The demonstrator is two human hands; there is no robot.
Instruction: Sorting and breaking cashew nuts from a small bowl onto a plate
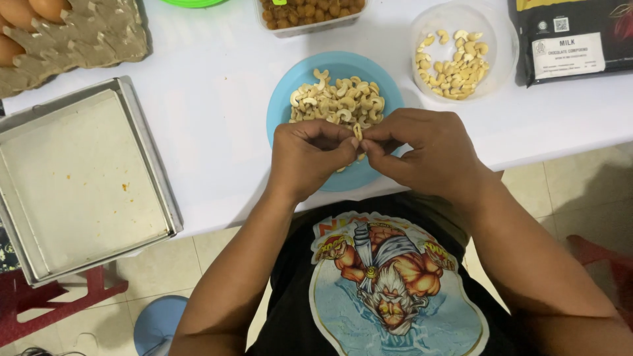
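Note:
My left hand (308, 157) and my right hand (423, 150) meet over the near edge of a blue plate (285, 99) on the white table (211, 105). Both pinch a single pale cashew (358, 132) between their fingertips. The plate holds a heap of cashews (337, 101), split and whole. My hands cover the plate's near part.
A clear round tub (461, 51) with more cashews stands at the back right, next to a black packet (572, 38). A metal baking tray (79, 178) lined with paper overhangs the table's left front edge. An egg carton (72, 36) sits back left, a tub of brown nuts (310, 13) at the back.

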